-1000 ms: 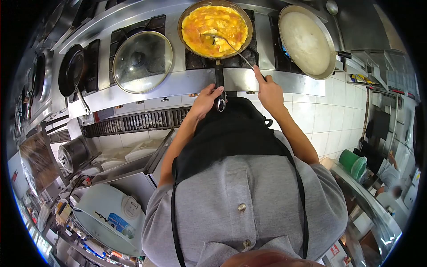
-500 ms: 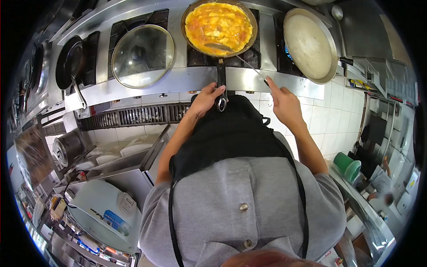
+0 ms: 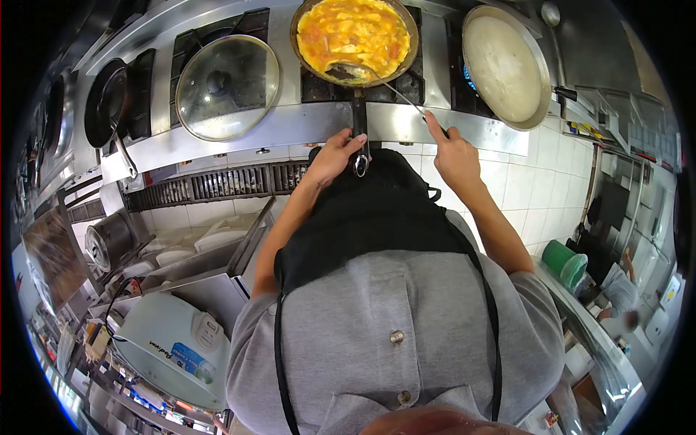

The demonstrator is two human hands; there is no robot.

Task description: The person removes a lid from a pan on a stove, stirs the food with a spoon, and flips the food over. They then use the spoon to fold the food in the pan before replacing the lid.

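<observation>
A frying pan point(image 3: 410, 61) sits on the stove in front of me, holding a yellow-orange egg mixture point(image 3: 355, 32) with paler lumps and reddish bits. My left hand point(image 3: 337, 156) is closed round the pan's black handle point(image 3: 359, 119), which points toward me. In my right hand point(image 3: 455, 156) is the dark end of a long metal spoon point(image 3: 402, 96), its forefinger stretched along the shaft. The spoon's bowl rests in the egg at the pan's near edge, partly covered by egg.
Left of the pan a glass lid point(image 3: 228, 87) covers another burner, beside a dark frying pan point(image 3: 109, 101). To the right, a wide pan of whitish liquid point(image 3: 504, 69) stands over a blue flame. A ladle point(image 3: 552, 22) lies behind it. Another person point(image 3: 620, 293) is far right.
The spoon's bowl has shifted slightly left through the egg, baring some pan bottom near the edge. My right hand has moved a little left; my left hand still holds the handle.
</observation>
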